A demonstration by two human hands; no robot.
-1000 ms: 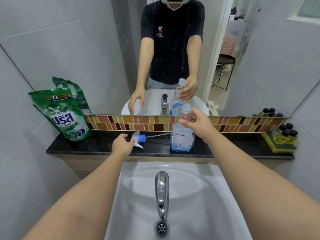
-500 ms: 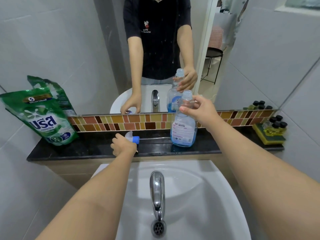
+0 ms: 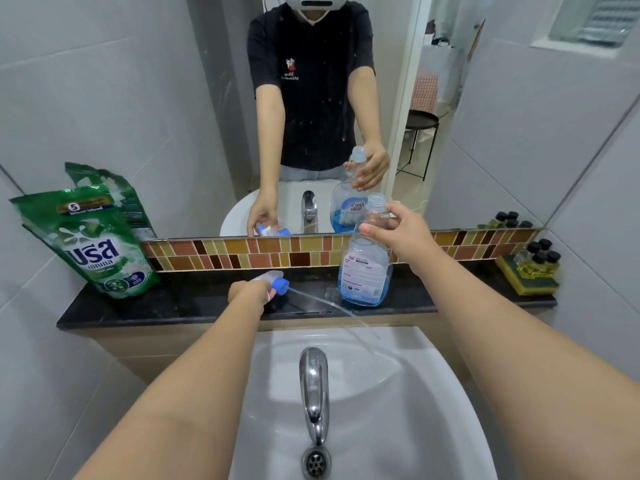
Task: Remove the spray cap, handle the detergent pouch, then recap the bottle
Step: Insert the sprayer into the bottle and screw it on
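Our left hand point(image 3: 247, 295) is closed round the spray cap point(image 3: 273, 282), which lies low on the black shelf point(image 3: 180, 303); its thin dip tube point(image 3: 332, 306) trails rightward over the sink point(image 3: 433, 393), likely so drips fall in the basin. Our right hand point(image 3: 401, 233) pinches the open neck of the bottle point(image 3: 367, 268) between thumb and fingers, a light, partly open grip that seems meant to steady it upright on the shelf while it stands uncapped. Blue liquid fills only its lower part. The rear label faces us in print too small to read; the mirror shows the front label reversed, seemingly "King's Stella". The green pouch point(image 3: 93, 244) leans against the wall at the shelf's left end, well apart from both hands, untouched, with large white Thai lettering and a "5" near its top
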